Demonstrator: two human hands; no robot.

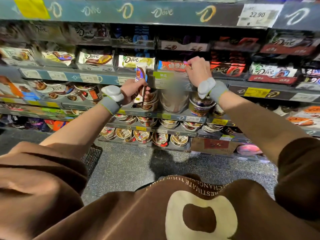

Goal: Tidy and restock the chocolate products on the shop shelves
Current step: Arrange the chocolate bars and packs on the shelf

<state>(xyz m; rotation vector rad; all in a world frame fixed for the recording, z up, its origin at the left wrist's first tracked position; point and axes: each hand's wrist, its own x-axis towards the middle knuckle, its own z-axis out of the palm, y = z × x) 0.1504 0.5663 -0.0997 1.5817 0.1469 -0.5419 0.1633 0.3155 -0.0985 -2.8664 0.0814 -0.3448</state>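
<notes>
My left hand [134, 89] grips several chocolate bars [141, 78] in white and brown wrappers, held upright in front of the shelf edge. My right hand [197, 71] reaches into the tray of red-wrapped chocolate bars [171, 65] on the middle shelf, its fingers curled round the right end of the top bar. To the left of that tray stand trays of white Dove bars [136, 61]. Dark red Dove bars [226, 69] fill the tray to the right of my right hand.
Round chocolate tubs [174, 101] fill the lower shelves below my hands. A price label [258, 14] reading 22.90 hangs on the top shelf rail. A black shopping basket [92, 157] stands on the speckled floor at my left.
</notes>
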